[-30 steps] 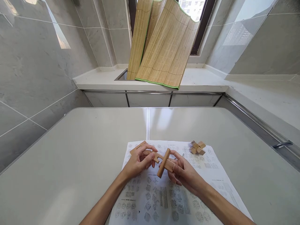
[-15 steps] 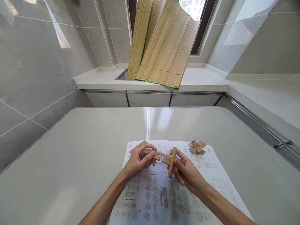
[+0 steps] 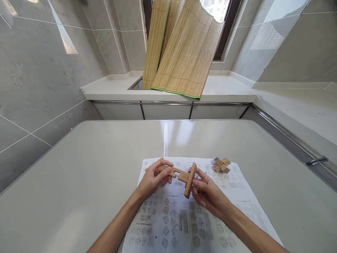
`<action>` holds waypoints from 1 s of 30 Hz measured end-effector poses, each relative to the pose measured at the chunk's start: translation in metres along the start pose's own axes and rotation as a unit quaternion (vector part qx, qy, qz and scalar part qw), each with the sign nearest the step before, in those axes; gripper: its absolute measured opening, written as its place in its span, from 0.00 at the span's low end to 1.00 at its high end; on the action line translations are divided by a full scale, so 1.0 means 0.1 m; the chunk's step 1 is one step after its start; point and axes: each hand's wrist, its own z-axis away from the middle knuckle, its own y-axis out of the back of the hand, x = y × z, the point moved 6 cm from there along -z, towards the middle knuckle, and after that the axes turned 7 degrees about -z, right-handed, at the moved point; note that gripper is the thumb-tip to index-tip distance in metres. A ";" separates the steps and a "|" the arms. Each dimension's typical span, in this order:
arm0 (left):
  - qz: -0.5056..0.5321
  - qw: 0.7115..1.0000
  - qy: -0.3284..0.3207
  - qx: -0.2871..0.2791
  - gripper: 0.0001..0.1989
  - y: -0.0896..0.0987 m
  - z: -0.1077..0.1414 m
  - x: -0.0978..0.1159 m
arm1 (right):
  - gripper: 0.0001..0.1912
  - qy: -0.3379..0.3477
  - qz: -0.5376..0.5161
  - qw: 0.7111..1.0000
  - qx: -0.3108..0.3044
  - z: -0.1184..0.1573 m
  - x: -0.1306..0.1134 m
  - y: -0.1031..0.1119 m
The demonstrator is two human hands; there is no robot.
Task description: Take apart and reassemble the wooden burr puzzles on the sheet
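A notched flat wooden piece [image 3: 182, 176] is held above the printed paper, with its cut-out in the open between my hands. My left hand [image 3: 155, 176] pinches its left end between thumb and fingers. Across its right part lies a rounded wooden bar [image 3: 190, 180], slanting toward me. My right hand [image 3: 208, 191] grips the pieces at the right, its thumb against the bar. My fingers hide both ends of the notched piece, and whether the bar passes around it or only touches it cannot be made out.
A wooden burr-like block cluster [image 3: 222, 165] rests on the paper sheet [image 3: 184, 225] at the upper right. The sheet lies on a pale table [image 3: 79, 168]. Behind stand a white ledge [image 3: 226, 86] and a bamboo mat [image 3: 186, 52] by the window.
Both hands and the wooden pieces have shifted slightly left. The bar is tilted a little more, and the wooden end that showed behind my left hand is now mostly hidden.
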 end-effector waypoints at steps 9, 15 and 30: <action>-0.001 1.000 -0.005 -0.014 0.16 -0.01 0.00 -0.02 | 0.20 0.009 0.000 1.000 0.022 0.01 -0.01 0.02; 0.001 1.000 -0.016 -0.006 0.15 -0.02 0.01 0.01 | 0.17 0.031 -0.019 0.998 0.053 0.01 -0.03 0.05; 0.012 0.999 -0.026 0.041 0.16 0.00 0.02 0.07 | 0.19 -0.017 -0.005 0.999 0.039 0.05 -0.06 0.00</action>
